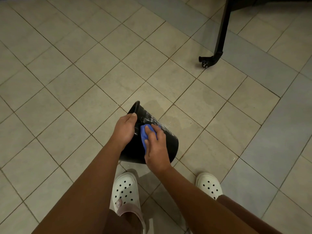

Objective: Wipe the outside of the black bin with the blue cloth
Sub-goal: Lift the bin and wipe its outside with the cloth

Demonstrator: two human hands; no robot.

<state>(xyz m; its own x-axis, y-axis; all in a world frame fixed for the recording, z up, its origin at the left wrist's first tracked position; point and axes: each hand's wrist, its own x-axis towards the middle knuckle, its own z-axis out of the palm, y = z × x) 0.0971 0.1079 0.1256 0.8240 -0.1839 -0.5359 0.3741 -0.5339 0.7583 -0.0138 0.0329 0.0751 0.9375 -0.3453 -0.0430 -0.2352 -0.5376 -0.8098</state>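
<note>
Two things are partly hidden at the centre of the view. Much of the black bin (168, 142) is covered by the hands, and it lies tilted over the tiled floor (84, 81) just ahead of the person's feet. One narrow edge points away to the upper left and a broad curved edge faces the viewer. Which end is the mouth is hard to make out, and whether the near edge touches the floor cannot be told. Pale wet streaks show on the bin's upper wall.

Most of the blue cloth (143, 132) is buried under fingers, so only a bunched wad shows, pressed against the bin's outer wall.

The left grip (125, 129) is closed on the bin at its left side. The thumb lies along the outside and the fingers wrap out of sight behind the wall. The right grip (156, 149) is closed on the cloth, with bent fingers on top of the wad and the thumb tucked against its near edge, holding it flat to the bin.

Both forearms are cut off by the bottom edge. Below the bin stand two white perforated clogs, the left clog (125, 188) and the right clog (209, 184), partly covered by the arms. At the upper right a black frame leg (221, 31) ends in a castor (205, 63), and its top is cut off.
</note>
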